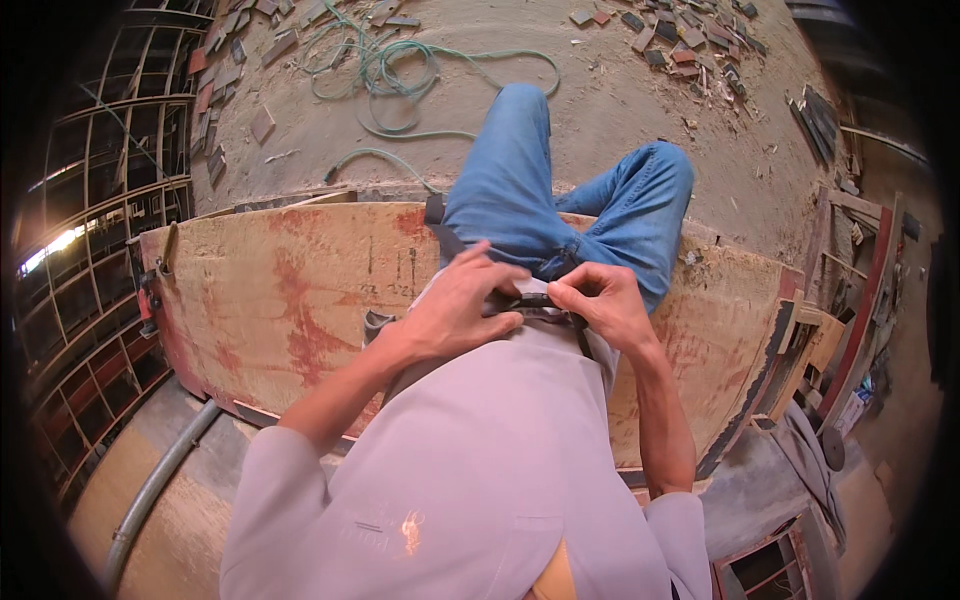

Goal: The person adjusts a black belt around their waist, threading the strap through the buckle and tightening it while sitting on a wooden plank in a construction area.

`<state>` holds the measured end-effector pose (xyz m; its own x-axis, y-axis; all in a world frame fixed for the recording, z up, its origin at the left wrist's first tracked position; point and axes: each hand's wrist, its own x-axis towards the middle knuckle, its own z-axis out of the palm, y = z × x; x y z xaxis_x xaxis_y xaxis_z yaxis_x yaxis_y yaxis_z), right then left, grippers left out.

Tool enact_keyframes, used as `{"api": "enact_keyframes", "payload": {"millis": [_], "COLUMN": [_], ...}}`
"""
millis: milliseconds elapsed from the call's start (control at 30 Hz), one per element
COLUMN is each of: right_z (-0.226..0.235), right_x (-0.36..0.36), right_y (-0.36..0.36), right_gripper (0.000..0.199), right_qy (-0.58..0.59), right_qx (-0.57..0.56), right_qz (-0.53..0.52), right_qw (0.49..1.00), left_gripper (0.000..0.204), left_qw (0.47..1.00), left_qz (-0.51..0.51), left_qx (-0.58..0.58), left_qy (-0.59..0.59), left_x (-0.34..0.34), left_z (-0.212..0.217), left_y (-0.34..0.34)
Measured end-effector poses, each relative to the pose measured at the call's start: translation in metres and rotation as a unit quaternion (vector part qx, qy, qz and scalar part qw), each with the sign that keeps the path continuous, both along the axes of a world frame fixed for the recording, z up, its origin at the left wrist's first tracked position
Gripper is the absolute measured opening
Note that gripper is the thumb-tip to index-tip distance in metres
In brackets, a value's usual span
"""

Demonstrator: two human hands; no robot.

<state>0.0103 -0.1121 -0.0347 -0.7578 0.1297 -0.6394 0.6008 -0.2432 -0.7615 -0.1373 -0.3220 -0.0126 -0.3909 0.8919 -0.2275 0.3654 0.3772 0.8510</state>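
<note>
At my waist, a narrow black strap (533, 300) lies across the front of my light shirt (470, 440). My right hand (607, 302) pinches the strap's right part between thumb and fingertips. Just left of it is my left hand (450, 303), fingers apart and slightly blurred, its thumb close to the strap's left end. Whether the left fingertips touch the strap is hidden. A dark band (446, 238) hangs by my left hip, beside my blue jeans (510, 170).
I sit on a wide wooden board (270, 290) with red stains. A green hose (400, 75) lies coiled on the dusty floor ahead, with scattered tile pieces (690, 40) beyond. Metal racking (95, 210) stands left, a grey pipe (165, 475) lower left, wooden frames (860, 290) right.
</note>
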Motion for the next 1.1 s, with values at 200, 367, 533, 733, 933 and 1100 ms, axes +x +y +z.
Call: {"api": "enact_keyframes", "payload": {"millis": [200,367,533,733,933,1100], "right_z": [-0.016,-0.02,-0.016,-0.019,0.001,0.039], "right_x": [0.0,0.004,0.005,0.014,0.035,0.059], "right_y": [-0.01,-0.016,-0.021,-0.018,-0.016,-0.028], "right_gripper": [0.021,0.019,0.017,0.014,0.024,0.032], "right_qy": [0.001,0.004,0.001,0.02,0.029,0.009], "right_qx": [0.003,-0.008,-0.01,-0.059,0.149,0.253], "right_qz": [-0.029,-0.069,-0.101,-0.111,-0.091,-0.005], "right_qw": [1.0,0.998,0.995,0.992,0.984,0.967], "left_gripper": [0.057,0.048,0.048,0.045,0.039,0.039], "left_qw": [0.936,0.964,0.993,0.982,0.985,0.976], "left_qz": [0.03,0.047,-0.005,0.08,0.04,0.027], "left_qx": [-0.104,-0.12,-0.09,-0.033,-0.07,-0.076], "left_qy": [-0.336,-0.232,-0.075,-0.171,-0.154,-0.201], "left_x": [-0.003,0.003,0.005,0.028,0.031,0.029], "left_z": [-0.014,-0.004,0.013,0.003,-0.021,-0.018], "left_y": [0.0,-0.003,-0.008,0.021,0.028,0.034]}}
